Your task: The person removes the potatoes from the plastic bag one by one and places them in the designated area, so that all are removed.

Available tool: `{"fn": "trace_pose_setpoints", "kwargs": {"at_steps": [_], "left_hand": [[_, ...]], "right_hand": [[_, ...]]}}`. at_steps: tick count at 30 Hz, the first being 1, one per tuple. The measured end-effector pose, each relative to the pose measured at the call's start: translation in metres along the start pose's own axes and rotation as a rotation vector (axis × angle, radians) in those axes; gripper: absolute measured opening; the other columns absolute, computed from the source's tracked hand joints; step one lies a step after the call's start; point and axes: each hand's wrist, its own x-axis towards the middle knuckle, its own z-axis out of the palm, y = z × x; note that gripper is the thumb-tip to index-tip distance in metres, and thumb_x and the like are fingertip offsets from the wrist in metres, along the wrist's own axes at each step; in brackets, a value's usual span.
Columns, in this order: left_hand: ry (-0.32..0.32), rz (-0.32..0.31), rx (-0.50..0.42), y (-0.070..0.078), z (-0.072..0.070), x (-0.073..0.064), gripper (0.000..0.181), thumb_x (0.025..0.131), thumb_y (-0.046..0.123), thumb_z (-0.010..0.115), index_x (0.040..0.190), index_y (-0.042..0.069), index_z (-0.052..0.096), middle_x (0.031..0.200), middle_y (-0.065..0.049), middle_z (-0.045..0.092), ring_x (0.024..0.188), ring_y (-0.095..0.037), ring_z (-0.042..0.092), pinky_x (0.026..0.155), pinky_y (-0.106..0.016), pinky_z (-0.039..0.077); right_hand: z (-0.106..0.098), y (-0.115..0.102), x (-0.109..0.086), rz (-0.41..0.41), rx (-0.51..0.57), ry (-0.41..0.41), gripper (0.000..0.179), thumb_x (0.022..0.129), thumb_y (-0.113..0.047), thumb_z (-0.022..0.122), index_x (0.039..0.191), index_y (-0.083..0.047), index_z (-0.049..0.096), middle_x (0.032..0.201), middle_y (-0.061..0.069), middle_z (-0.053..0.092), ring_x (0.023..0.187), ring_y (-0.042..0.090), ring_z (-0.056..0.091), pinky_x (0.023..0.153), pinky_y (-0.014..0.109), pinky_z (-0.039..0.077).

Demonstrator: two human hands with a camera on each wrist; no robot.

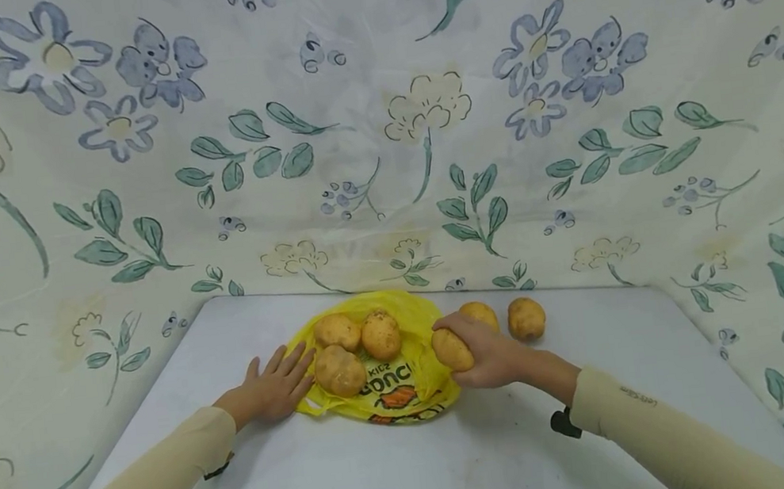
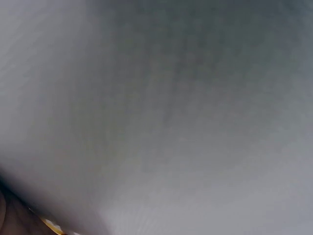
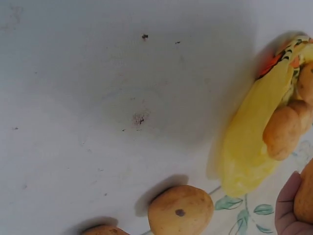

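A yellow plastic bag lies spread on the table with three potatoes on it: one potato at the back left, another potato beside it, and a third potato in front. My left hand rests at the bag's left edge, fingers spread and straight. My right hand grips a potato over the bag's right edge. Behind that hand sits a partly hidden potato, and farther right another potato. The left wrist view shows mostly blurred grey surface.
The white table ends at the back against a floral-print cloth. In the right wrist view, small dark specks mark the tabletop, and a potato with a dark spot lies near the bottom.
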Motion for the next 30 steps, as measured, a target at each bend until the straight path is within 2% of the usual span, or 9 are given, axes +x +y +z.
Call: {"fn": "trace_pose_setpoints", "kwargs": {"at_steps": [5,8,14,17,23,30], "left_hand": [[-0.006,-0.004,-0.009,0.001,0.001,-0.001,0.063,0.098,0.049,0.021,0.149,0.015,0.009,0.157,-0.010,0.001,0.141,-0.041,0.001,0.102,-0.071,0.000],[-0.003,-0.004,0.008,0.001,0.000,0.000,0.062,0.099,0.049,0.022,0.149,0.015,0.009,0.157,-0.010,0.000,0.141,-0.041,0.002,0.102,-0.071,0.001],[-0.003,0.002,0.019,0.001,0.000,0.000,0.062,0.099,0.047,0.023,0.149,0.015,0.008,0.156,-0.010,0.000,0.141,-0.041,0.002,0.102,-0.072,0.002],[-0.005,-0.003,0.013,0.001,0.001,0.000,0.063,0.098,0.048,0.023,0.149,0.015,0.008,0.157,-0.010,0.000,0.141,-0.041,0.002,0.102,-0.072,0.001],[0.002,-0.002,0.012,0.001,0.002,0.001,0.063,0.098,0.049,0.024,0.149,0.015,0.009,0.157,-0.010,0.001,0.141,-0.041,0.002,0.101,-0.072,0.001],[0.004,-0.005,0.007,-0.003,0.005,0.004,0.064,0.098,0.051,0.022,0.149,0.016,0.008,0.156,-0.011,0.000,0.141,-0.041,0.001,0.101,-0.072,0.000]], "right_hand": [[-0.007,-0.001,-0.004,-0.018,-0.015,0.008,0.065,0.071,-0.020,0.071,0.127,-0.022,0.039,0.121,-0.005,0.048,0.099,0.010,0.047,0.082,0.030,0.046],[-0.016,-0.001,-0.005,-0.025,-0.012,0.043,0.065,0.071,-0.018,0.072,0.127,-0.021,0.039,0.122,-0.004,0.047,0.099,0.011,0.047,0.081,0.030,0.046],[-0.039,0.004,-0.006,0.015,-0.002,0.117,0.066,0.072,-0.016,0.072,0.128,-0.020,0.038,0.119,-0.002,0.046,0.093,0.015,0.047,0.077,0.031,0.045],[-0.047,0.011,-0.008,0.034,0.015,0.149,0.066,0.073,-0.015,0.072,0.129,-0.018,0.038,0.118,0.000,0.047,0.095,0.017,0.048,0.079,0.033,0.046],[-0.062,0.032,-0.014,0.134,0.004,0.206,0.068,0.072,-0.016,0.071,0.130,-0.016,0.037,0.119,0.003,0.047,0.098,0.020,0.049,0.083,0.039,0.048],[-0.070,0.059,-0.024,0.210,-0.008,0.210,0.069,0.070,-0.017,0.069,0.131,-0.012,0.036,0.118,0.007,0.046,0.094,0.022,0.048,0.077,0.036,0.045]]}}
